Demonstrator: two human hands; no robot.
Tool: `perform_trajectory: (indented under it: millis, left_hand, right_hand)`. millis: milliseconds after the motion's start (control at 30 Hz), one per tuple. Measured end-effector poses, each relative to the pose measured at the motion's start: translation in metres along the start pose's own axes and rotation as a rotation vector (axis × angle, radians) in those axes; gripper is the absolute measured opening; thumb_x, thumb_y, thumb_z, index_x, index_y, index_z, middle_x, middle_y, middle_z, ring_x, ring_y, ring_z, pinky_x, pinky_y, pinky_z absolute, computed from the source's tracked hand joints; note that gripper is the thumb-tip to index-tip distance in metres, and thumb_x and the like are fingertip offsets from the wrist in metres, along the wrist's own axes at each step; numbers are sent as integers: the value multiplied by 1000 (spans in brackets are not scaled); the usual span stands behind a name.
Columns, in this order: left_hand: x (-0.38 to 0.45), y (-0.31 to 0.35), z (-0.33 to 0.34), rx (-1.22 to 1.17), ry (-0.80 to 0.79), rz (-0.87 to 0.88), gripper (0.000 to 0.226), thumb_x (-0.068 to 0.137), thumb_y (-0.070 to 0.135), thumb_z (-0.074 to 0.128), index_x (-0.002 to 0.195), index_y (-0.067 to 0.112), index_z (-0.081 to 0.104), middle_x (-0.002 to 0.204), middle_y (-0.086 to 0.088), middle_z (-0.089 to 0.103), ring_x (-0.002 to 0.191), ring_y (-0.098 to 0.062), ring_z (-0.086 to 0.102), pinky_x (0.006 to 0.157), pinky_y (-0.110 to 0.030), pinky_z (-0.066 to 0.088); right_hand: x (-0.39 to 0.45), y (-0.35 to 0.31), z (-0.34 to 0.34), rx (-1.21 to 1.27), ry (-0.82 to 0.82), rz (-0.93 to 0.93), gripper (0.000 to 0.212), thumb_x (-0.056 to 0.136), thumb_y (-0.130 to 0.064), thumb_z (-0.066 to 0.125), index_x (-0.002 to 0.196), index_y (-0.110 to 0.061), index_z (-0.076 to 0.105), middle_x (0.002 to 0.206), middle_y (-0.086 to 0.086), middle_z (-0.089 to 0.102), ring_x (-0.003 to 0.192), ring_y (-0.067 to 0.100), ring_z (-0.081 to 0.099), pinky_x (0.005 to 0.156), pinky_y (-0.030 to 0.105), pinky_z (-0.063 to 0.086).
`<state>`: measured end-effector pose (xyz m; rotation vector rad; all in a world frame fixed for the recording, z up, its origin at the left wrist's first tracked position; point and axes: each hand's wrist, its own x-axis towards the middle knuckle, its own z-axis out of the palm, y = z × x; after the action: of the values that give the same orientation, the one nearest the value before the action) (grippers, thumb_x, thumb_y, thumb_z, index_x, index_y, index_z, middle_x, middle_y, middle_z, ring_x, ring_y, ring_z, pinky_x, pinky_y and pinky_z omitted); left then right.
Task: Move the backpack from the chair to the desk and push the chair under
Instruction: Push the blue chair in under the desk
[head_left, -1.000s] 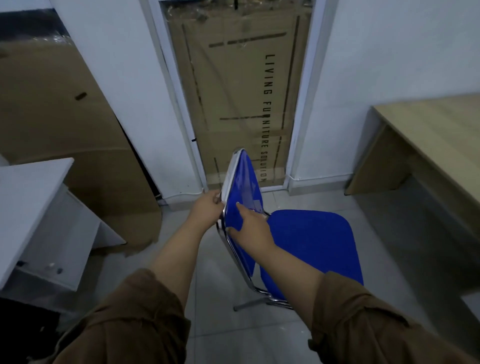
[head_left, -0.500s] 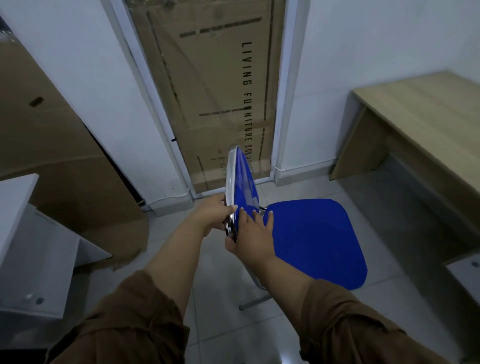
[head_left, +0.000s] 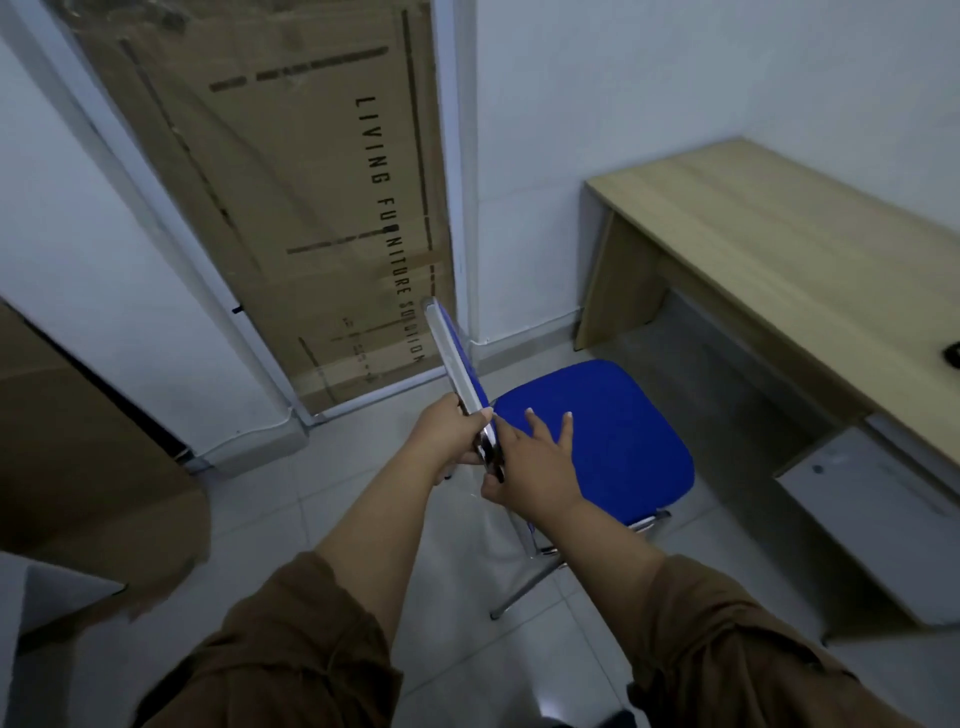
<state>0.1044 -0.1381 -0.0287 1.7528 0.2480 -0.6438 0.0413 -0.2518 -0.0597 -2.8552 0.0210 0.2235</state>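
A blue chair (head_left: 613, 431) with a chrome frame stands on the tiled floor, its seat facing the wooden desk (head_left: 769, 228) at the right. My left hand (head_left: 452, 434) is closed around the backrest's edge from behind. On the front of the backrest lies my right hand (head_left: 535, 457), thumb hooked at the frame, fingers spread flat over the blue padding. The seat's front edge lies just short of the desk's opening. At the frame's right edge a small dark thing (head_left: 953, 356) lies on the desk top. I see no backpack.
A tall cardboard box (head_left: 291, 208) printed with furniture lettering leans in the doorway ahead. More brown cardboard (head_left: 78, 457) stands at the left beside a white cabinet corner (head_left: 47, 597). A grey drawer unit (head_left: 878, 519) sits under the desk at the right.
The chair has moved right, closer to the desk, and the view has swung that way. My right fingers have spread wider over the backrest.
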Motion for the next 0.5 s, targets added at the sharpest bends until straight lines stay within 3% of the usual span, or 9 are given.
perform_trajectory:
  millis: [100,300,400,500]
  left_hand:
    - [8,9,35,27,-16,31,33,94,22,58,123,8,52,119,-20,64,99,-35,67,71,-44,61]
    - [24,25,92,337,-61,148,56,92,39,54,140,12,42,133,-16,60,113,-32,63,97,-48,52]
    - [28,37,104,524,15,277,84,91,37,58,155,14,9,158,-11,31,138,-32,42,110,-48,41]
    - [40,48,98,788,133,511,80,95,32,54,155,13,5,165,-5,0,152,-26,11,122,-44,21]
  right_hand:
    - [-2,32,-12,-17,12,48,72,86,-39,51,151,-23,25,142,-5,54,150,30,14,114,68,-9]
    - [-9,96,-37,-30,19,163,69,86,-34,54,149,-23,29,142,-1,56,150,32,17,115,68,-7]
    - [-13,110,-42,-11,26,219,71,88,-29,56,151,-21,23,150,3,46,149,32,18,119,61,4]
    - [-16,107,-41,15,137,188,82,91,-13,55,155,-19,4,162,7,22,150,31,15,120,50,19]
